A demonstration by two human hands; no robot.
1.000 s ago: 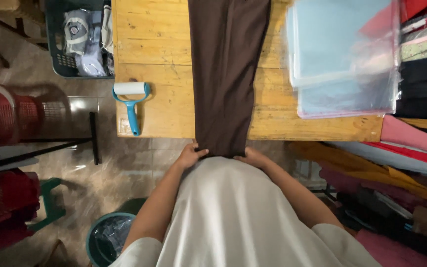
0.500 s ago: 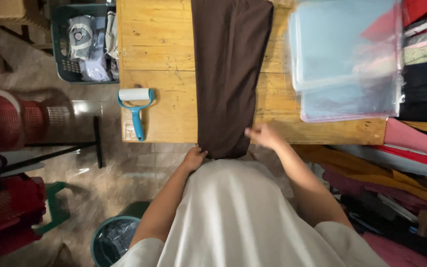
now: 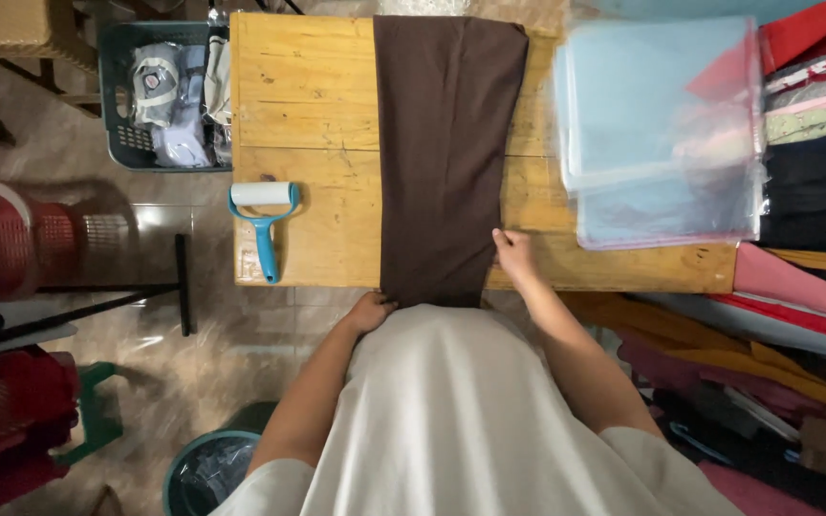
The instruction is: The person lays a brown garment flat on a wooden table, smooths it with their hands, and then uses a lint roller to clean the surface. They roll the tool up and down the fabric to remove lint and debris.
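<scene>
a wooden desk [image 3: 308, 115] was seen from above, with a long brown cloth [image 3: 446, 143] laid flat along its middle, its near end hanging over the edge. the near left corner was gripped by the left hand [image 3: 371, 311], fingers closed on it. the right edge was touched by the right hand [image 3: 513, 256], fingers loosely open. a blue lint roller [image 3: 263, 222] lay to the left, clear plastic bags [image 3: 666, 134] to the right
</scene>
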